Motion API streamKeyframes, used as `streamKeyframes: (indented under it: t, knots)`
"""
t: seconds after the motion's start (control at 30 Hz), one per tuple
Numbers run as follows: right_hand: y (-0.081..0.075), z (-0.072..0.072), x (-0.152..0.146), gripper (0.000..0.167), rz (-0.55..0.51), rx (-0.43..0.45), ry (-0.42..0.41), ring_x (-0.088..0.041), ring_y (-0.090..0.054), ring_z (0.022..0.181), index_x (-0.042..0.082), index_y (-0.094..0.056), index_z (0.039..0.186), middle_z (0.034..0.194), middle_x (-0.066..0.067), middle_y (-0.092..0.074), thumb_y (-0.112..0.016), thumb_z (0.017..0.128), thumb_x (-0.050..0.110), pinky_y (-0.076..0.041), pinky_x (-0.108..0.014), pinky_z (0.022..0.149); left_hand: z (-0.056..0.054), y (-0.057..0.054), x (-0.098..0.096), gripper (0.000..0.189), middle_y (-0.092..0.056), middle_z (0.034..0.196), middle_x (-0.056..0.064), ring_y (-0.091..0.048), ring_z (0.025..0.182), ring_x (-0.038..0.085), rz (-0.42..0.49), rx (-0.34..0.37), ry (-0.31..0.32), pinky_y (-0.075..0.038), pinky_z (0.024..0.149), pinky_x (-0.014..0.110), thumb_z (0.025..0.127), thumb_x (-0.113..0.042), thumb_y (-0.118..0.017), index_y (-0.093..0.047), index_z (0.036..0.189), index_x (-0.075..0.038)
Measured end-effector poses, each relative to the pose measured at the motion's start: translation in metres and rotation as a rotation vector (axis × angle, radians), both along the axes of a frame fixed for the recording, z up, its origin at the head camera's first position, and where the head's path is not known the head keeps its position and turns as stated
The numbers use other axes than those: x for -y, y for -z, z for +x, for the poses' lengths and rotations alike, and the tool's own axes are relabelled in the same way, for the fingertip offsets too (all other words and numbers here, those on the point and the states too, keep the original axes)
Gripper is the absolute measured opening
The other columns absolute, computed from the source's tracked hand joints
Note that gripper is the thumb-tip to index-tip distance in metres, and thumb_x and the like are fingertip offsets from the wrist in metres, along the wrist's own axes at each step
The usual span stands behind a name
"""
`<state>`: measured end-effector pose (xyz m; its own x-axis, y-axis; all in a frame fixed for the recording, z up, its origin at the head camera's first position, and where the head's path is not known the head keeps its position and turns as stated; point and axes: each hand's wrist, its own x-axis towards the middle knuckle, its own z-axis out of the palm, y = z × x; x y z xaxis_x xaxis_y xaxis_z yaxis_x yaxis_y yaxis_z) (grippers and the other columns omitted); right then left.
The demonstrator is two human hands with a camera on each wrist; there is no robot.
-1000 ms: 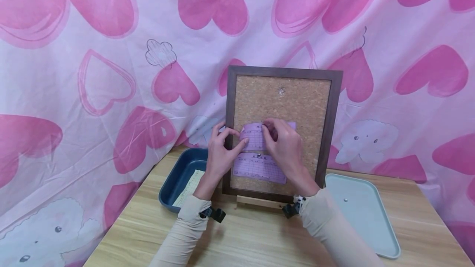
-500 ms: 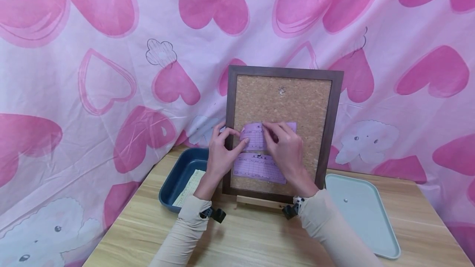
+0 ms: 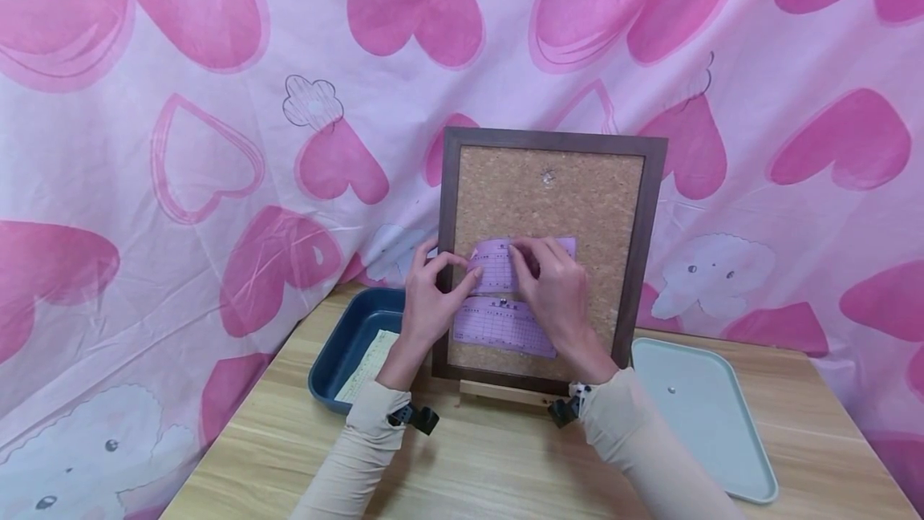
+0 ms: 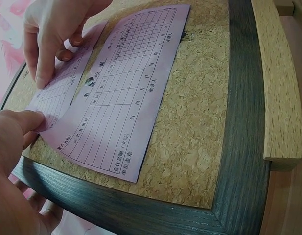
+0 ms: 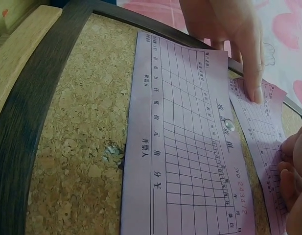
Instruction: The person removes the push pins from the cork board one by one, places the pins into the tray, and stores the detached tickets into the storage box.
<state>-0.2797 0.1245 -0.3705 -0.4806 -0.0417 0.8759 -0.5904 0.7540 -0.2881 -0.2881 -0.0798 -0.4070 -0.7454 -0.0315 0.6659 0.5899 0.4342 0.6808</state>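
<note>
Two pink printed receipts are on a framed cork board (image 3: 599, 207). The lower receipt (image 3: 498, 327) has a silver pushpin (image 5: 229, 125) at its top middle. Above it, the upper receipt (image 3: 493, 267) curves away from the cork at its left end. My left hand (image 3: 429, 295) pinches that left end between thumb and forefinger, its other fingers behind the frame's left side. My right hand (image 3: 556, 283) is curled at the upper receipt's top middle, thumb and forefinger pinching a tiny pin-like thing mostly hidden by the fingertips. Its palm covers the receipt's right part.
A dark blue tray (image 3: 321, 359) with pale yellow slips (image 3: 368, 363) stands left of the board. On the right, a pale green tray (image 3: 711, 432) bears one small pin (image 3: 672, 391). Clear pins (image 3: 548, 176) cluster high on the cork. A wooden ledge (image 3: 505, 394) supports the board.
The right fingertips have shifted very slightly at the receipt's top edge. My left hand keeps its pinch on the left end, and the board and trays stay put.
</note>
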Motion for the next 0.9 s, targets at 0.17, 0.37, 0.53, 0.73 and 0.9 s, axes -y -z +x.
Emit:
streamKeyframes:
  t: [0.17,0.37,0.53,0.73,0.9]
  knots:
    - [0.0005,0.0016,0.0007,0.015,0.01,0.012,0.013,-0.021,-0.073,0.079,0.008,-0.08,0.109,0.098,-0.008,-0.077,-0.075,0.103,0.021,-0.062,-0.038,0.067,0.0005,-0.0006,0.0003,0.019,-0.058,0.149,0.011,-0.054,0.137,0.029,0.0,-0.002,0.008,-0.047,0.115,0.056,0.094,-0.033,-0.086,-0.079,0.101,-0.017]
    - [0.0024,0.0017,0.0013,0.013,0.011,0.017,0.018,-0.022,-0.072,0.081,0.009,-0.078,0.107,0.098,-0.008,-0.075,-0.075,0.103,0.021,-0.061,-0.04,0.067,0.0011,-0.0017,0.0004,0.02,-0.06,0.147,0.011,-0.055,0.136,0.029,0.005,-0.008,0.008,-0.047,0.115,0.057,0.094,-0.034,-0.087,-0.079,0.101,-0.017]
    - [0.0033,0.0013,0.0013,0.012,0.025,0.016,0.025,-0.023,-0.073,0.081,0.009,-0.076,0.107,0.099,-0.008,-0.075,-0.073,0.104,0.021,-0.061,-0.041,0.066,0.0006,-0.0011,0.0004,0.02,-0.059,0.147,0.011,-0.055,0.136,0.029,0.003,-0.003,0.007,-0.047,0.115,0.056,0.094,-0.034,-0.087,-0.079,0.1,-0.017]
    - [0.0046,0.0022,0.0006,0.013,0.044,0.028,0.024,-0.022,-0.072,0.08,0.008,-0.075,0.107,0.1,-0.008,-0.074,-0.072,0.105,0.02,-0.062,-0.038,0.066,0.0006,-0.0011,-0.0002,0.019,-0.059,0.146,0.011,-0.056,0.135,0.029,0.012,-0.005,0.006,-0.048,0.114,0.056,0.094,-0.034,-0.086,-0.079,0.099,-0.016]
    - [0.0056,0.0029,-0.0001,0.012,0.024,0.027,0.002,-0.022,-0.071,0.079,0.007,-0.075,0.106,0.1,-0.009,-0.074,-0.073,0.104,0.019,-0.061,-0.038,0.066,0.0013,-0.0016,-0.0013,0.02,-0.058,0.147,0.01,-0.056,0.135,0.028,0.013,0.003,0.005,-0.049,0.114,0.055,0.094,-0.033,-0.086,-0.079,0.099,-0.016]
